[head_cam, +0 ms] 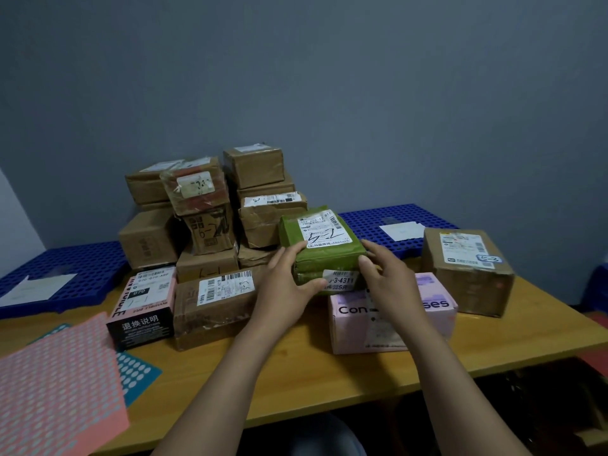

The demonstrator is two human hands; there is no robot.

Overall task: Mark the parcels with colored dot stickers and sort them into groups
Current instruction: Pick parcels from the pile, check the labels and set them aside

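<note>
while left hand (289,281) and right hand (385,274) clasp the green parcel (325,255) at twelve o'clock, seemingly undotted, marking next needs the pink sheet (56,383) at eight o'clock.

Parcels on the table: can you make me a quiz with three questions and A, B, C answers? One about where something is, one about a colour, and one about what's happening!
1. The pink sticker sheet lies: A on the box stack; B at the near left of the table; C on the right blue tray.
2. The held parcel is: A green; B red; C white.
3. That parcel is: A lying untouched; B gripped by one hand only; C gripped by the left hand and right hand.
Answers: B, the sheet lies at the near left edge; A, its wrapping is olive green; C, fingers of both hands curl round its sides.
</note>
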